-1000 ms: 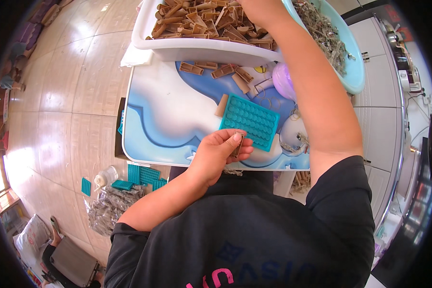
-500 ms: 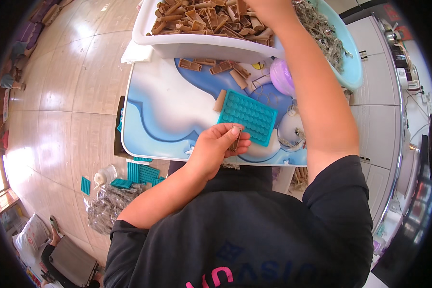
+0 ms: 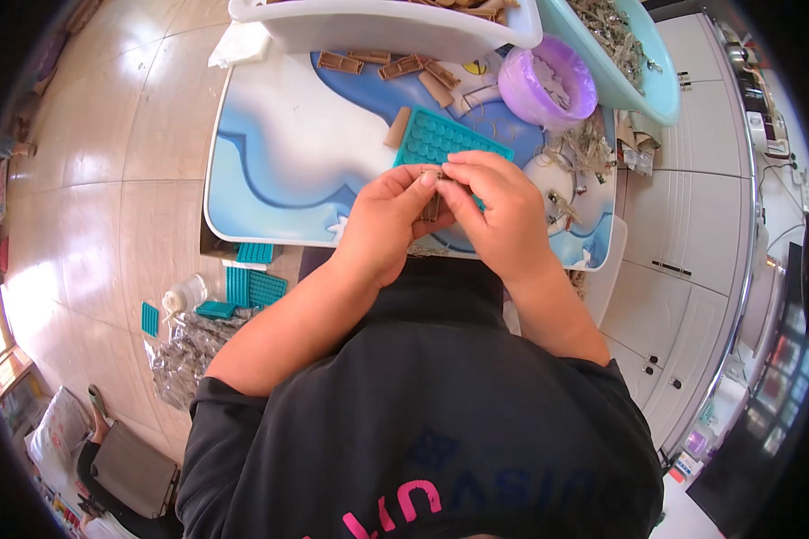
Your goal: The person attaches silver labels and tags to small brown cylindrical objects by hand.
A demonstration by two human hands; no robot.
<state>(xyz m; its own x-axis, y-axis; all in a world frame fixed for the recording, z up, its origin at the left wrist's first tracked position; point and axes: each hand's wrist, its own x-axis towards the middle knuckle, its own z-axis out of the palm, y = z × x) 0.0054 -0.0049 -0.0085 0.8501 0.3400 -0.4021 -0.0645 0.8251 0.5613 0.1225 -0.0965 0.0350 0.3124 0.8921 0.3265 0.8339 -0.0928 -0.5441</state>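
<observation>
My left hand [image 3: 377,220] is closed around a small brown trough-shaped piece [image 3: 430,209], held upright near the table's front edge. My right hand [image 3: 508,216] meets it there, thumb and fingertips pinched at the piece's upper end. Whatever those right fingertips grip is too small to make out. Just beyond both hands lies a teal mat [image 3: 449,139] with rows of round bumps, its near part covered by the hands. A brown piece [image 3: 398,128] lies against the mat's left edge. Farther back, several similar brown pieces [image 3: 400,66] are scattered on the table.
A white tub [image 3: 377,34] of brown pieces stands at the back. To its right are a purple bowl [image 3: 523,101] and a pale blue basin [image 3: 663,106] of small metallic-looking parts. More such parts [image 3: 588,148] lie at the table's right. Teal mats [image 3: 267,287] and plastic bags [image 3: 184,359] sit on the floor.
My right hand has come back from the white tub to my left hand, and its fingers now touch the brown piece's end. The view has shifted, and the purple bowl shows fully.
</observation>
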